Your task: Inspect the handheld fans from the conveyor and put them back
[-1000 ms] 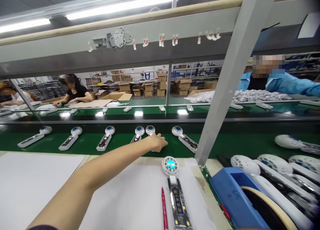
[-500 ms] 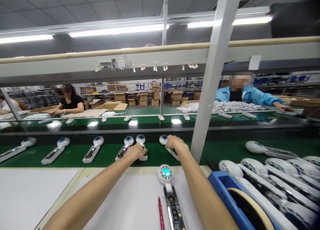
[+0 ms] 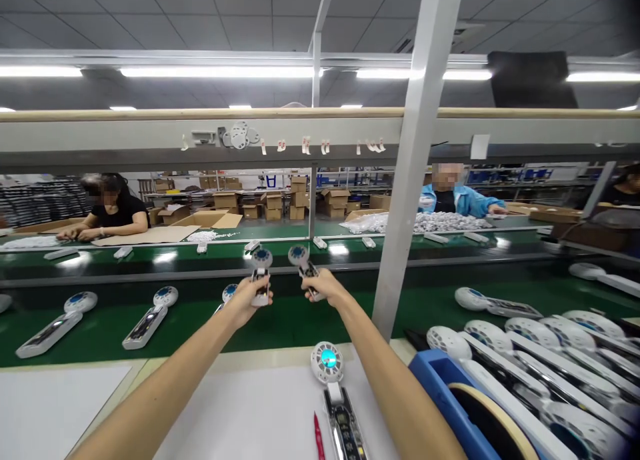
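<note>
My left hand (image 3: 246, 300) is closed round the handle of a white round-headed handheld device (image 3: 261, 259), lifted above the green belt with its head up. A second such device (image 3: 299, 255) is gripped by its handle in my right hand (image 3: 324, 285), its head tilted to the left. Both handles show dark, open inner parts. On the white sheet between my forearms lies another device (image 3: 329, 360) with a lit cyan disc and an exposed circuit board. Beside it lies a red pen (image 3: 319, 436).
More devices lie on the green conveyor belt (image 3: 195, 337), one partly behind my left hand. At right, several devices (image 3: 535, 353) are lined up near a blue tape holder (image 3: 435, 367). A grey post (image 3: 400, 213) rises right of my right hand. People sit across the line.
Both hands have lifted their devices off the belt and brought them closer together, heads raised. The view has shifted, and the belt's devices at left appear in different places.
</note>
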A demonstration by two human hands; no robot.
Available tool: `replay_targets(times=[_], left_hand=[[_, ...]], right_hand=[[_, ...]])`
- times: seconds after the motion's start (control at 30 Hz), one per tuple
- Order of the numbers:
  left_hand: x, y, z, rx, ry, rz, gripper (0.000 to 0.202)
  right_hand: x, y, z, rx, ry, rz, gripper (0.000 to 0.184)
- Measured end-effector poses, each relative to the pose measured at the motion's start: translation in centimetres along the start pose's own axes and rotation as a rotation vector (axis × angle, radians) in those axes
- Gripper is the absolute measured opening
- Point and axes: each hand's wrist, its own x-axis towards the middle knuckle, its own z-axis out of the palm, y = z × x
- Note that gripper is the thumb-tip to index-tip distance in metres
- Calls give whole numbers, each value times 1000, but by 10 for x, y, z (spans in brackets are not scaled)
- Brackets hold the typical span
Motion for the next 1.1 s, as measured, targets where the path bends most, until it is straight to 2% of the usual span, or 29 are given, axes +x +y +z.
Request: replay_targets(times=[0.13,0.23,0.4,0.53,0.8,1.1], left_hand=[[-31,48,15,-205,-110,173,17],[-62,71,19,-265,-177,289,31],[-99,81,13,-225,-298,473,66],[-107,84,4,-181,-353,541,73],[-118,93,1,-190,-398,577,75],[-120,92,2,-189,-462,599,74]], right_hand=[[-28,-39,-4,366,14,-240,15],[-66,-62,-9,520,9,-362,18],[-121,-77,-11,553,-23,-552,46],[-138,-77,-6,517,-82,-737,54],[-145,-80,4,524,-56,-740,55],[-141,-78,11,510,-60,-716,58]])
